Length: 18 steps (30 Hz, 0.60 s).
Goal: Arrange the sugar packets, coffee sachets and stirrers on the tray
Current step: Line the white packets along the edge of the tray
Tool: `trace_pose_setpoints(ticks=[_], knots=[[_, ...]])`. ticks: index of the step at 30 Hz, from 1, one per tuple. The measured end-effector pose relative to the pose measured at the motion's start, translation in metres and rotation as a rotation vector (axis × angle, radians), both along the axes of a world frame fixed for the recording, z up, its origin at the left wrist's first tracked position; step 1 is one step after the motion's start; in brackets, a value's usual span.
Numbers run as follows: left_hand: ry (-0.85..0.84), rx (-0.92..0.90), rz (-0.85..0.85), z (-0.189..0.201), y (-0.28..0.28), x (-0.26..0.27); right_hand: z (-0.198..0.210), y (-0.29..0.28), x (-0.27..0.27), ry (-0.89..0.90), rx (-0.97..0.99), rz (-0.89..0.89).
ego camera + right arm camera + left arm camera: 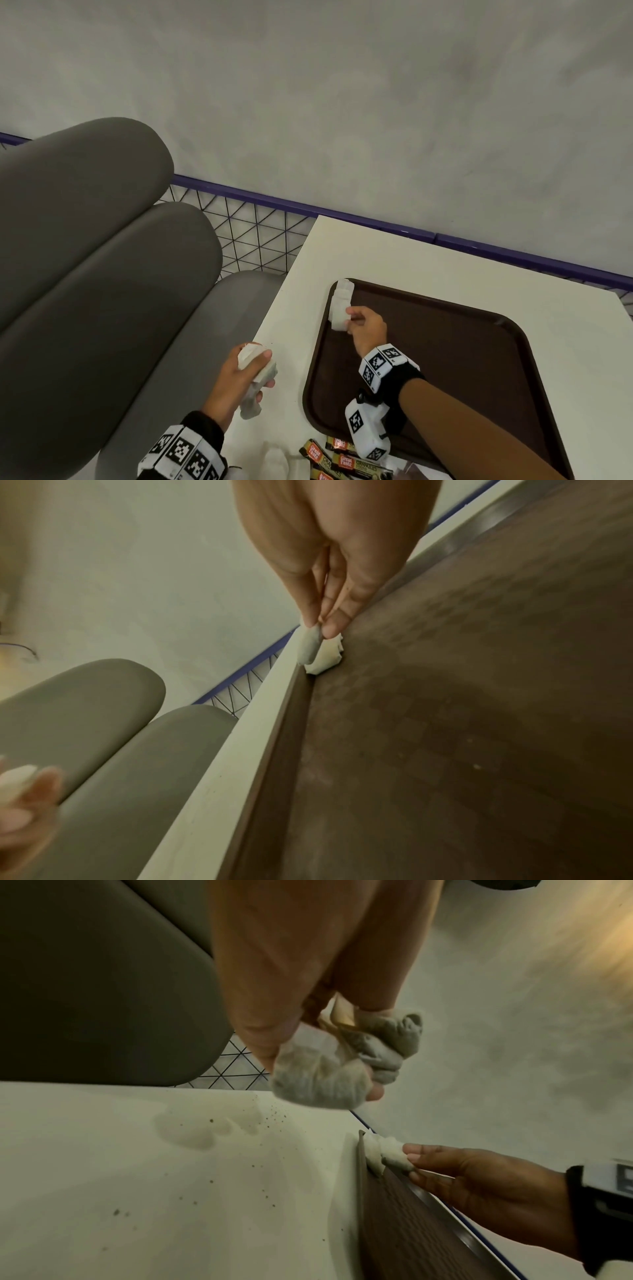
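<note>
A brown tray (pixel 479 359) lies on the white table (pixel 394 253). White sugar packets (pixel 342 301) lie in a row at the tray's far left corner. My right hand (pixel 356 322) pinches the nearest sugar packet (pixel 310 645) of that row between thumb and fingertips, just above the tray's left rim (pixel 274 750). My left hand (pixel 246 373) hovers over the table left of the tray and grips a bunch of white sugar packets (pixel 329 1074). Black and orange coffee sachets (pixel 339 455) lie at the near edge by the tray. No stirrers show.
A grey padded seat (pixel 102 274) stands left of the table. A purple rail with wire mesh (pixel 260 233) runs behind the table against a pale wall. More white packets (pixel 281 459) lie on the table near my left wrist. Dark specks (pixel 267 1118) dot the tabletop.
</note>
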<state>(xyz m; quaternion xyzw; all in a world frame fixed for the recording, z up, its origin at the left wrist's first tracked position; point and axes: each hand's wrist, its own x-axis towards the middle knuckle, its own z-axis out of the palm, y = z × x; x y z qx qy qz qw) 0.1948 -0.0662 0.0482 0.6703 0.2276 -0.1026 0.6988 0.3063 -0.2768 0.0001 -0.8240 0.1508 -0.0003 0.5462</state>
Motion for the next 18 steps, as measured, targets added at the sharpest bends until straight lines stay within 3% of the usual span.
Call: trace_pose_setpoints(ticks=[18], knots=[[0.037,-0.006,-0.064,-0.017,0.009,0.004,-0.009,0.016,0.009,0.123,-0.203,0.086]])
